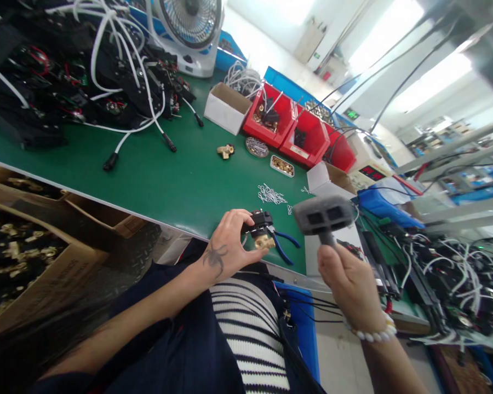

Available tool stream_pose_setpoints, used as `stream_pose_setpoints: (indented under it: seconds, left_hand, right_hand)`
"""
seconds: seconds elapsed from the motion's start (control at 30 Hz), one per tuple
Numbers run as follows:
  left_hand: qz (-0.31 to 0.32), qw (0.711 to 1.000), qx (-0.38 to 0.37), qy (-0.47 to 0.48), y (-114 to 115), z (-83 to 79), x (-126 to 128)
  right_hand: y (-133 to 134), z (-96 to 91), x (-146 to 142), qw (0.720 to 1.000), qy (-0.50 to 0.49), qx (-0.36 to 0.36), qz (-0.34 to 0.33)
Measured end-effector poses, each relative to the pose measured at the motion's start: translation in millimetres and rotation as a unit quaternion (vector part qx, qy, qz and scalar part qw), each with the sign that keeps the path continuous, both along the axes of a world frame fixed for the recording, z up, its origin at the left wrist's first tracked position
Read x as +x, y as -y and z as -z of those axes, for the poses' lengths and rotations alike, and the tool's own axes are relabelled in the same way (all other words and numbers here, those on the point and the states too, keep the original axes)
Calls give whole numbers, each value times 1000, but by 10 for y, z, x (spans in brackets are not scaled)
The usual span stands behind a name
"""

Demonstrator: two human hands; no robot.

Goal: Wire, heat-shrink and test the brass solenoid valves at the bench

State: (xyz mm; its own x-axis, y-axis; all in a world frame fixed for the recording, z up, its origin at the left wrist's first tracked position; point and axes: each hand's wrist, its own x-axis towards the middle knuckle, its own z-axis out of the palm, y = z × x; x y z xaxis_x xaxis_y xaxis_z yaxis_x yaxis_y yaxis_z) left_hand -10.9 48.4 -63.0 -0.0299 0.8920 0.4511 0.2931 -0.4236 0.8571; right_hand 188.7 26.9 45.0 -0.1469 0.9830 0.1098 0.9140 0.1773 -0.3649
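My left hand [228, 243] is closed round a small black and brass valve part [259, 229] at the near edge of the green table [156, 169]. Blue-handled pliers [285, 246] lie right beside that part. My right hand [347, 282] grips the handle of a grey rubber mallet [324, 215], whose head is raised just right of the valve part and apart from it. A white bead bracelet sits on my right wrist.
A heap of black assemblies with white cables [78, 65] fills the far left. A fan [189, 27], a white box [225, 106], red bins [287, 128], a loose brass fitting [225, 150], small metal pins [271, 194] and cardboard boxes of parts [20, 246] surround the work spot.
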Motion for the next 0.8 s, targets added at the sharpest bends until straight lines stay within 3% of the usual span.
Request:
stream_pose_setpoints:
  seconds: [0.13,0.27,0.47,0.63,0.8]
  left_hand:
    - [0,1000,-2,4,2,-6,3]
    - [2,1000,-2,1,-1,-10,2]
    - [2,1000,1,4,-10,-9,-4]
    - [2,1000,1,-6,-14,-14,-13]
    - [7,1000,-8,2,-10,0,-5]
  right_hand:
    - [-18,38,-13,996,56,-53,-44]
    - [-18,23,4,999,32,16,-11]
    - [-17,63,9,996,61,-32,-48]
    - [-16,-14,31,1000,-4,19,6]
    - [-38,26,19,996,50,-53,-59]
